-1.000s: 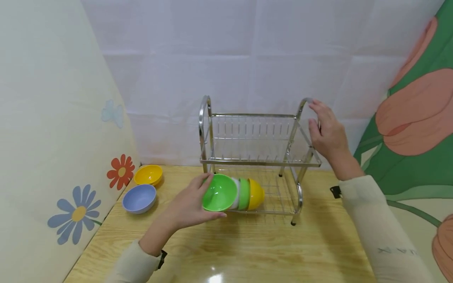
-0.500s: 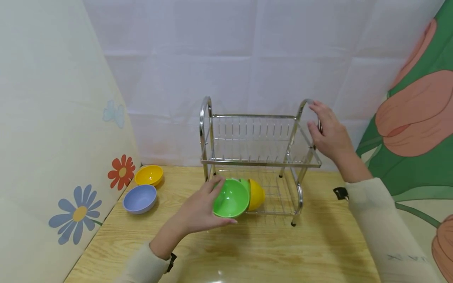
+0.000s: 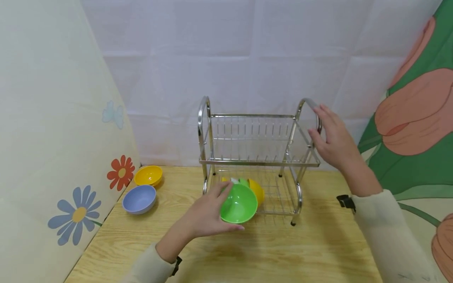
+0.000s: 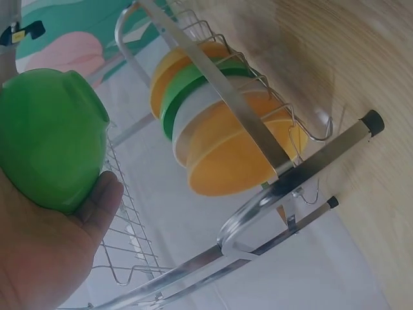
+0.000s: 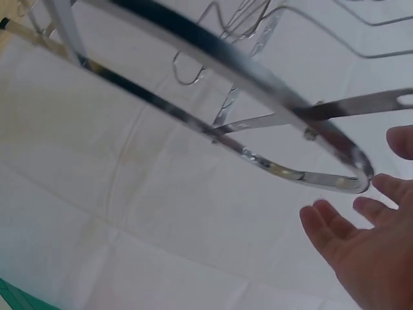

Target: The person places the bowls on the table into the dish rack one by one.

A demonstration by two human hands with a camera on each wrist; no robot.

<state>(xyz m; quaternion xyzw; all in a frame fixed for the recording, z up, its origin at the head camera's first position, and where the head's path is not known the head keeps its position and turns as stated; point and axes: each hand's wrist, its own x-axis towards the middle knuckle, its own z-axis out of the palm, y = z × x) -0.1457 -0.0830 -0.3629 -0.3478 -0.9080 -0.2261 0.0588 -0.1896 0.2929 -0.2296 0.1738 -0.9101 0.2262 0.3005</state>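
My left hand grips a green bowl by its side, thumb below and fingers above, with the bowl's inside turned up toward me. It is in front of the rack's lower shelf. On that shelf several bowls stand tilted in a row; the left wrist view shows a near yellow bowl, a white bowl, a green bowl and a far yellow bowl. From the head, the held bowl hides most of them. My right hand, fingers extended, is at the right handle of the metal dish rack.
On the wooden table at the left sit a yellow bowl and, in front of it, a blue bowl, both upright. A white cloth hangs behind the rack, and a flowered panel borders the left side.
My left hand has carried the green bowl right and toward me, away from the left end of the row. My right hand has slipped slightly down and right along the rack handle.
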